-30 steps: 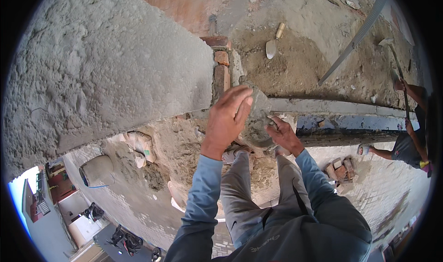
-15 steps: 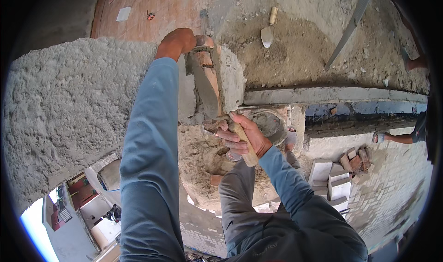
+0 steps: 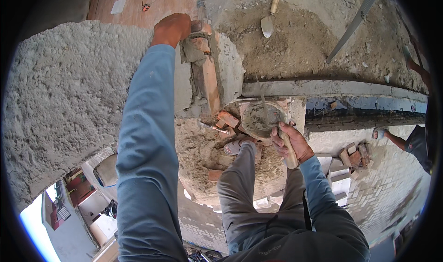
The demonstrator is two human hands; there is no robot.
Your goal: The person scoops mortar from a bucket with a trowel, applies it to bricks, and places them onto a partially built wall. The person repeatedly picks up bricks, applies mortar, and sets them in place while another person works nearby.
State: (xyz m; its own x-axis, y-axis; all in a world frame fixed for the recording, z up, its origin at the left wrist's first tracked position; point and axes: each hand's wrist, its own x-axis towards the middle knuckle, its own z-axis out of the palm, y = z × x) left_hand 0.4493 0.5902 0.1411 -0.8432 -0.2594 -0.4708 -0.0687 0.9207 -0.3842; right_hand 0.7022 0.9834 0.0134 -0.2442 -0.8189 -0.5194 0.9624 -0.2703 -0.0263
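My right hand (image 3: 295,142) is wrapped round the wooden handle of a trowel (image 3: 290,156). Its narrow blade points away from me, over a round container of wet grey mortar (image 3: 254,119). At the far end of a narrow brick course, my left hand (image 3: 171,30) is closed beside the end brick (image 3: 201,27). Its fingertips are hidden, so what they grip does not show. Grey mortar (image 3: 193,52) lies on the left side of the course, and a long bare brick face (image 3: 211,84) shows nearer to me.
A second trowel (image 3: 267,26) lies on the sandy ground beyond. Rough grey plaster (image 3: 69,100) fills the left side. Broken bricks (image 3: 227,120) lie near my foot, and more bricks (image 3: 355,156) are piled at right. Another person's leg (image 3: 398,139) shows at the right edge.
My right hand has swung the trowel from the brick course rightward to the mortar container, uncovering the brick face. My left hand stays by the end brick while the view shifts slightly.
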